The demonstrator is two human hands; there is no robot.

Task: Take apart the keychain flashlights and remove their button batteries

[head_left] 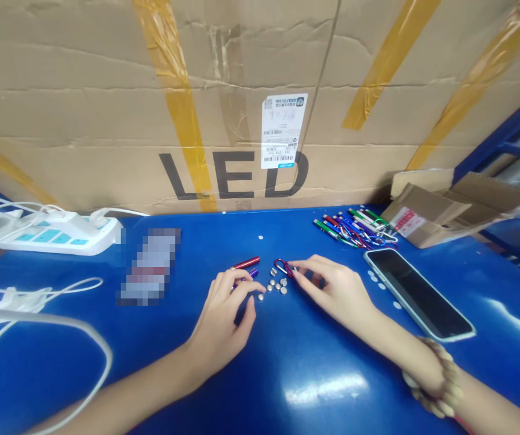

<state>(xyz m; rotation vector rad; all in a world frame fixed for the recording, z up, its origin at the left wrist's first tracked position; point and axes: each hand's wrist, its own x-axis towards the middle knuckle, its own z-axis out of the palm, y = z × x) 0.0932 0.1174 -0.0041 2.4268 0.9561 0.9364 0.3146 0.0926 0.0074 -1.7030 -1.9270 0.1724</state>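
My right hand point(339, 287) pinches a dark red carabiner point(282, 264) between thumb and fingertips, its loop pointing left. Several small silver button cells point(278, 286) lie loose on the blue table between my hands. My left hand point(228, 308) hovers low over the table with fingers curved and thumb apart; its index fingertip is close to a single button cell point(260, 296). Just past the left fingers lie a red metal tube point(246, 263) and a purple tube point(253, 273). The purple tube is partly hidden by those fingers, and whether they touch it I cannot tell.
A pile of coloured pen-like tubes with carabiners point(351, 228) lies back right, near an open cardboard box point(427, 208). A phone point(418, 296) rests by my right forearm. A power strip point(60, 235) and white cables point(92, 338) occupy the left. A large carton point(106, 121) stands behind.
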